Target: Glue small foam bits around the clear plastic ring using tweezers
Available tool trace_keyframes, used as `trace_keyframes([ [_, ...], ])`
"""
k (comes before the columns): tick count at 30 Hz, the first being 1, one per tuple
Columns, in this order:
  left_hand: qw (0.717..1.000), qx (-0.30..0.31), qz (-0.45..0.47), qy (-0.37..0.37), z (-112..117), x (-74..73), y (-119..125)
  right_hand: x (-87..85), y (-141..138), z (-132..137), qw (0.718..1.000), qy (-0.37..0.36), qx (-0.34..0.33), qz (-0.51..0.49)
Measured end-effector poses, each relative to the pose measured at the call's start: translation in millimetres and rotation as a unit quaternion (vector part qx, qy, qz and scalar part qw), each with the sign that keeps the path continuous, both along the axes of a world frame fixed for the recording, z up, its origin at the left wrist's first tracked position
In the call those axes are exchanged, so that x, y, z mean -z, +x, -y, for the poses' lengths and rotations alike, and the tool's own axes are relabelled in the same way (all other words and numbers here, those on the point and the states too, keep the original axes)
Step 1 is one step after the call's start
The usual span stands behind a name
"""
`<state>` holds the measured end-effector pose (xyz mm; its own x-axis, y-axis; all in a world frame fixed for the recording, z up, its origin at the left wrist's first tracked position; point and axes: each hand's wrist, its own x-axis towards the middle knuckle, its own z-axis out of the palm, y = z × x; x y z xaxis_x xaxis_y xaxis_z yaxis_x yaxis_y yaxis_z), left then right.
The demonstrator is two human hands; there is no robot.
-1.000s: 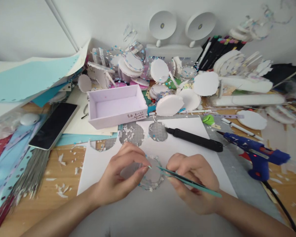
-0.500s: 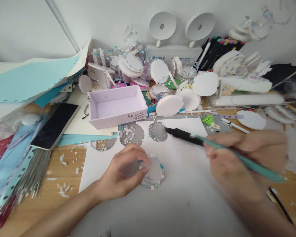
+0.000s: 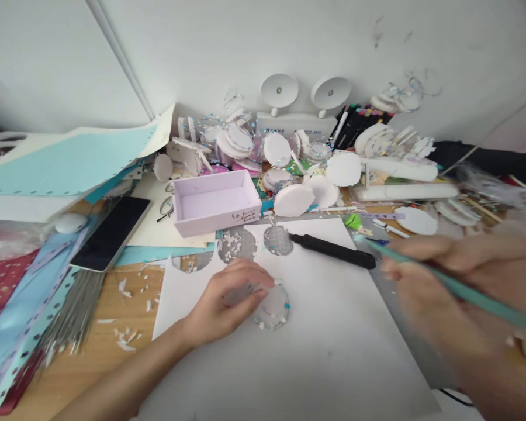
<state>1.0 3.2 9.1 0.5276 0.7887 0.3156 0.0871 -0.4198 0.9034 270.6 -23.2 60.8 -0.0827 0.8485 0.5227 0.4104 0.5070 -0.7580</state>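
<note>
My left hand (image 3: 232, 301) rests on a white sheet (image 3: 298, 351), its thumb and fingers curled around the left side of a small ring (image 3: 286, 305) trimmed with blue and white bits. The fingers hide part of the ring. At the right, my right hand (image 3: 460, 298) is closed on a slim teal tool (image 3: 456, 286) shaped like a pen. That hand is blurred and raised, apart from the sheet. Between the hands, a black marker (image 3: 333, 249) lies on the sheet near round cut-outs.
A lilac box (image 3: 217, 222) stands behind the sheet, with a phone (image 3: 111, 233) to its left. White discs (image 3: 293, 200) and trimmed rings pile up along the wall below a twin-headed lamp (image 3: 296, 123). Thin wires (image 3: 72, 304) and ribbons lie at the left.
My right hand has moved right with the teal tool, away from the black marker. My left hand stays at the ring. The view has shifted slightly.
</note>
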Motion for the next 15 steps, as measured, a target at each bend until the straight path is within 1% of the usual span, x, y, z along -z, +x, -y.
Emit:
trace_keyframes([
  [1, 1.000, -0.007, 0.005, 0.012, 0.4, -0.9, -0.2, -0.5, -11.1, 1.7, 1.000, 0.016, 0.012, -0.013],
  [2, 0.999, -0.018, 0.011, 0.025, 1.1, -2.1, -0.7, -1.5, -21.5, 3.0, 0.999, 0.030, 0.005, -0.019],
  [3, 0.999, -0.033, 0.016, 0.036, 2.1, -3.6, -1.5, -2.6, -30.8, 4.0, 0.999, 0.043, -0.021, -0.010],
  [4, 0.998, -0.048, 0.022, 0.046, 3.4, -5.4, -2.4, -3.5, -38.9, 4.8, 0.996, 0.056, -0.064, 0.017],
  [5, 0.996, -0.059, 0.029, 0.054, 4.8, -7.4, -3.4, -3.9, -45.7, 5.2, 0.991, 0.073, -0.098, 0.057],
  [6, 0.996, -0.061, 0.037, 0.058, 6.4, -9.5, -4.3, -3.5, -51.4, 5.4, 0.983, 0.096, -0.117, 0.106],
  [8, 0.996, -0.047, 0.051, 0.052, 9.6, -13.4, -5.4, -0.9, -60.5, 4.9, 0.953, 0.172, -0.135, 0.209],
  [11, 0.997, -0.004, 0.072, 0.023, 13.3, -16.7, -4.8, 3.7, -73.3, 2.0, 0.876, 0.312, -0.170, 0.327],
  [12, 0.997, -0.003, 0.079, 0.009, 14.1, -16.9, -4.3, 4.5, -78.0, 0.9, 0.851, 0.349, -0.180, 0.347],
  [13, 0.996, -0.011, 0.083, -0.007, 14.6, -16.7, -3.8, 4.8, -82.7, -0.2, 0.833, 0.376, -0.184, 0.361],
  [15, 0.995, -0.042, 0.083, -0.047, 15.1, -15.5, -3.3, 4.2, -91.5, -1.8, 0.817, 0.404, -0.172, 0.374],
])
